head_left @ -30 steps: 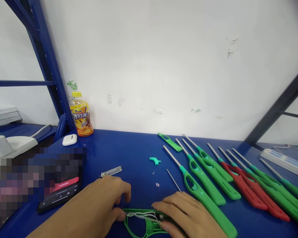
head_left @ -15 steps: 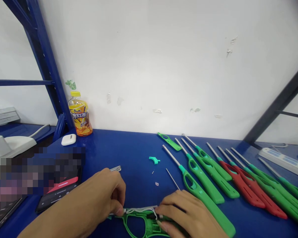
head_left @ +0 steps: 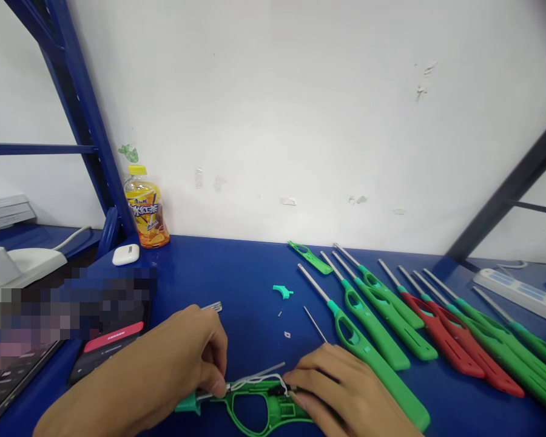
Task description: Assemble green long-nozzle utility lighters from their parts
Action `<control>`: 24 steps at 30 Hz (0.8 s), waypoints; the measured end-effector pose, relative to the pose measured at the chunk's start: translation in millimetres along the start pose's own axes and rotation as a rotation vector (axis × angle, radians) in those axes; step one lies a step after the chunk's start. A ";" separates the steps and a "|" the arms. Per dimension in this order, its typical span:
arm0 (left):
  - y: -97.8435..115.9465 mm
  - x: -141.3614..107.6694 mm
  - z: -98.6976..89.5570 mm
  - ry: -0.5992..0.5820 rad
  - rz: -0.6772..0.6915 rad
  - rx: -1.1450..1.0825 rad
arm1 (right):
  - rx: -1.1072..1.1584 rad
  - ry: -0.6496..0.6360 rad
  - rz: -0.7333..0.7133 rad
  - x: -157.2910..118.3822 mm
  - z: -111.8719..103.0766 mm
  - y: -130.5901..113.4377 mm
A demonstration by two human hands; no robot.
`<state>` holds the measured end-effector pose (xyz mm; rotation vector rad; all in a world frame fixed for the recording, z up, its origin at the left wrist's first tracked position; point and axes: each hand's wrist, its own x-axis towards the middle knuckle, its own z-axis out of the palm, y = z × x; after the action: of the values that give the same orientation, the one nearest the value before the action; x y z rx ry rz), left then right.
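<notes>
The thin tube (head_left: 270,368) now tips up higher from the green shell (head_left: 277,419) between the fingers, so it seems loose, while the left fingers (head_left: 217,383) pinch the rod (head_left: 204,396) and the right fingers (head_left: 308,381) hold the shell.

Spread across blue desk (head_left: 236,273): iced-tea bottle (head_left: 148,209) standing at rear left, white earbud case (head_left: 126,255) just beside it, smartphone (head_left: 113,337) nearer front, screen lit. Mid-desk, loose teal trigger (head_left: 283,292), tiny white piece (head_left: 287,334), thin metal rod (head_left: 315,324); green half-shell (head_left: 321,266) near rear edge. Right side, green utility lighters (head_left: 382,373) and red utility lighters (head_left: 450,344) lying side by side, metal nozzles (head_left: 313,282) angled toward rear.
</notes>
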<state>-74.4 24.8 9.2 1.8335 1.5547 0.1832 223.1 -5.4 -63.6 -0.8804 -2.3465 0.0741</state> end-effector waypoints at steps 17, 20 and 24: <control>12.7 19.6 5.0 -0.193 0.015 0.020 | 0.053 -0.123 0.123 -4.0 -3.7 2.4; 15.0 9.6 8.7 -0.158 0.031 -0.010 | 0.088 -0.114 0.116 -2.7 -3.8 2.7; 12.7 2.1 13.0 -0.102 0.072 0.016 | 0.085 -0.118 0.107 -0.9 -3.7 2.6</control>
<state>-56.7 21.0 6.6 1.8829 1.4247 0.1096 227.2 -4.5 -61.8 -0.9832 -2.3837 0.2750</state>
